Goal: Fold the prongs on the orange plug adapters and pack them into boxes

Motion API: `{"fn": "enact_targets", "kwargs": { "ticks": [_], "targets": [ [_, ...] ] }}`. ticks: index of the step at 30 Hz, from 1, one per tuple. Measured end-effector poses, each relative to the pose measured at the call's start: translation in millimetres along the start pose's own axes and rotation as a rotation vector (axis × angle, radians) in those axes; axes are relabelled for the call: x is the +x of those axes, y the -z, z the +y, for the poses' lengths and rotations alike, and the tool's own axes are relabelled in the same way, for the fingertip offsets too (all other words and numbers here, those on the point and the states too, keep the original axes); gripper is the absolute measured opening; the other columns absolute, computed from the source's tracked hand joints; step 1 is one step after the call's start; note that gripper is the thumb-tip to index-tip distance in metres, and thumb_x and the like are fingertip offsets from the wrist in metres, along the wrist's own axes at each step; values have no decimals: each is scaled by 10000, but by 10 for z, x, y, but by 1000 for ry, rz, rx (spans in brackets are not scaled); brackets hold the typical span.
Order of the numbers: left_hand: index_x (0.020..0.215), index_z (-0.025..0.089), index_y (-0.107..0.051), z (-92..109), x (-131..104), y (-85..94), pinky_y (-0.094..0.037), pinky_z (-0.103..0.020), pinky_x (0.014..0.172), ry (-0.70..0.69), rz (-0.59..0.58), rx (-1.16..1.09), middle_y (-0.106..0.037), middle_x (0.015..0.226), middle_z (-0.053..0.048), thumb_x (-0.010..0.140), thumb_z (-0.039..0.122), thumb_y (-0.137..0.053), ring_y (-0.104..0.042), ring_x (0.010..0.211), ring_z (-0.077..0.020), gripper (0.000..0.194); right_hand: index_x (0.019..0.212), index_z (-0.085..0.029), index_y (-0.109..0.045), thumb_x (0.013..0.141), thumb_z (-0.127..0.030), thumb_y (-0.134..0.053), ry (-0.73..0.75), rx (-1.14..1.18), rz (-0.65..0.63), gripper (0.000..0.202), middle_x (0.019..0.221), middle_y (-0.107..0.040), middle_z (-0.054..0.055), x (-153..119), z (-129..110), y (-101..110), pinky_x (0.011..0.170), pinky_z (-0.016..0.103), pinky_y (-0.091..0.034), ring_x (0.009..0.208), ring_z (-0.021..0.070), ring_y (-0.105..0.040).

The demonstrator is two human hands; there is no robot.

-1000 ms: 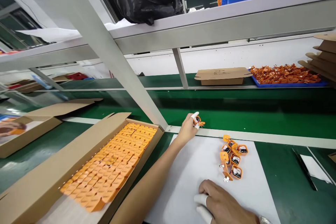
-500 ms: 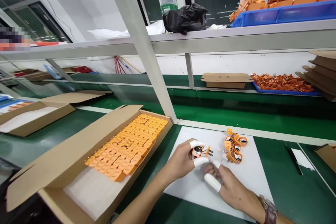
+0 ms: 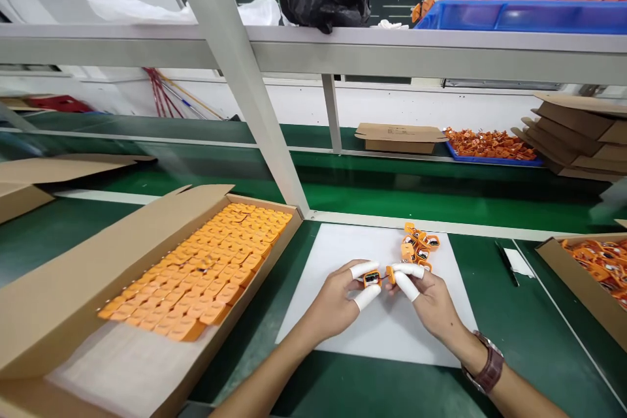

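Between the white-covered thumb and finger of my left hand (image 3: 340, 300) is an orange housing (image 3: 372, 278) with dark and white parts inside. My right hand (image 3: 427, 297), also with white finger covers, pinches a small orange plug piece (image 3: 390, 274). A short wire runs between the two pieces. Both hands are over a white sheet (image 3: 337, 245). Just behind my right hand, several open orange housings (image 3: 416, 245) lie in a cluster on the sheet.
At left, a cardboard box (image 3: 262, 277) holds rows of orange pieces (image 3: 206, 264). A black pen (image 3: 507, 263) and white paper (image 3: 519, 262) lie at right, near another box (image 3: 582, 281) of orange parts. A slanted metal post (image 3: 249, 91) stands behind.
My right hand has moved up to the plug piece and closed on it. The view has turned right, bringing the right-hand box of parts further into sight.
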State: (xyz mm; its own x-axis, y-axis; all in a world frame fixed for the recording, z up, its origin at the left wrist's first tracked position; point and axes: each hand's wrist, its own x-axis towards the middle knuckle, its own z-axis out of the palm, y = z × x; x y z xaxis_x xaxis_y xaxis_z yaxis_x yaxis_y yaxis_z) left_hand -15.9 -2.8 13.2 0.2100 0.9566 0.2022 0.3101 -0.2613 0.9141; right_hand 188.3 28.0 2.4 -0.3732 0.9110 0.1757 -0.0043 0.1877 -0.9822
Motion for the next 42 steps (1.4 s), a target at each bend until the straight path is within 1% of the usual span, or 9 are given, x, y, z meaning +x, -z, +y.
{"fn": "enact_targets", "kwargs": {
  "ticks": [4,7,12,18,27,29,33,38,42],
  "targets": [
    [1174,231,-694,-53,-5,-29,-568,-315,784,79,-85,-41,-684,1061,-81,893,257,-652,-669,928,-207,286,1153,-248,-665,994,-226,-534,324,-266,-52,207,1113,-713,70,-43,99,-4,928,365,-554,1041,206,-675],
    [1050,197,-720,-116,-9,-88,-563,-325,830,163,-98,-247,-715,997,-72,862,248,-684,-680,917,-204,198,1241,-266,-599,990,-160,-515,409,-364,-100,285,1206,-682,77,-76,152,5,944,353,-558,1104,205,-661],
    [1021,163,-699,-196,-20,-215,-575,-373,892,325,13,-508,-765,1013,-91,800,300,-761,-722,924,-223,268,1347,-268,-507,933,-93,-594,439,-480,-1,457,1198,-675,87,-166,163,41,964,377,-562,1099,211,-664],
    [985,175,-707,-270,-39,-303,-604,-365,855,332,191,-484,-788,1016,-94,783,307,-771,-743,932,-242,249,1494,-242,-371,887,8,-588,623,-569,-92,692,1309,-616,158,-192,185,19,954,470,-576,1217,274,-599],
    [1241,219,-692,-170,-74,-210,-545,-421,1033,226,-37,-453,-678,1328,-92,879,308,-691,-666,1179,-279,373,1500,-204,-390,883,54,-470,699,-658,-126,674,1317,-653,172,-135,141,67,919,521,-587,1209,300,-615],
    [1224,222,-702,-188,-78,-221,-533,-429,1048,243,-11,-452,-706,1287,-84,880,314,-691,-669,1176,-279,356,1486,-213,-418,900,31,-484,663,-631,-145,638,1318,-657,157,-136,138,48,948,510,-582,1230,295,-603],
    [1158,218,-723,-216,-74,-198,-575,-418,983,323,72,-537,-745,1213,-80,797,317,-782,-715,1084,-277,379,1430,-270,-473,938,-134,-610,327,-434,-122,528,1357,-615,115,-159,163,1,1040,438,-547,1243,246,-601],
    [1040,186,-753,-173,-74,-164,-605,-378,890,345,50,-593,-767,1133,-97,746,278,-831,-739,991,-266,317,1346,-266,-553,955,-268,-616,79,-225,-73,395,1152,-676,77,-180,235,-16,881,331,-622,936,169,-705],
    [995,188,-757,-176,-91,-191,-615,-349,824,303,72,-587,-753,1113,-99,751,260,-828,-732,945,-247,265,1349,-248,-557,947,-335,-626,-45,-140,-116,416,1071,-692,65,-170,226,-4,878,344,-617,923,176,-697]
  ]
}}
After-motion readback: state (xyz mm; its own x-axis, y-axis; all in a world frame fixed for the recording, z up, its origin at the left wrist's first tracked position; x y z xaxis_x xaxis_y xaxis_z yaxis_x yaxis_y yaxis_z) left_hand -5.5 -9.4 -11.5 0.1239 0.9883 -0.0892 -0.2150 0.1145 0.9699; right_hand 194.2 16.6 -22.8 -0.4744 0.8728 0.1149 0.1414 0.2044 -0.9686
